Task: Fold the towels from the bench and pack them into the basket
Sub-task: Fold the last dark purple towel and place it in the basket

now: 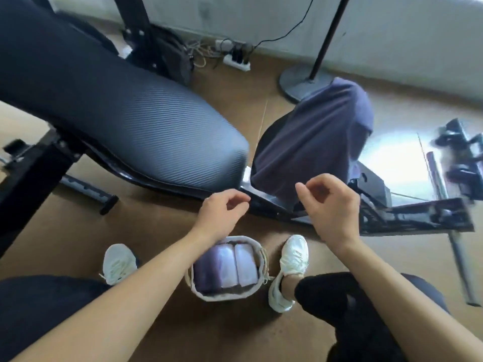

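Observation:
A dark purple towel (316,137) hangs draped over the seat end of the black weight bench (125,121), right of centre. A small pale fabric basket (256,246) stands on the floor between my feet, with folded purple towels (224,267) packed upright inside. My left hand (222,212) hovers just above the basket and below the bench edge, fingers loosely curled, holding nothing. My right hand (329,205) is raised in front of the hanging towel's lower edge, fingers apart and empty, close to the cloth but not gripping it.
My white shoes (290,270) flank the basket on the brown floor. A round lamp base (300,84) and pole stand behind the towel. A power strip (236,62) with cables lies by the wall. Dumbbells (462,152) sit at the far right beside the bench's metal frame (418,215).

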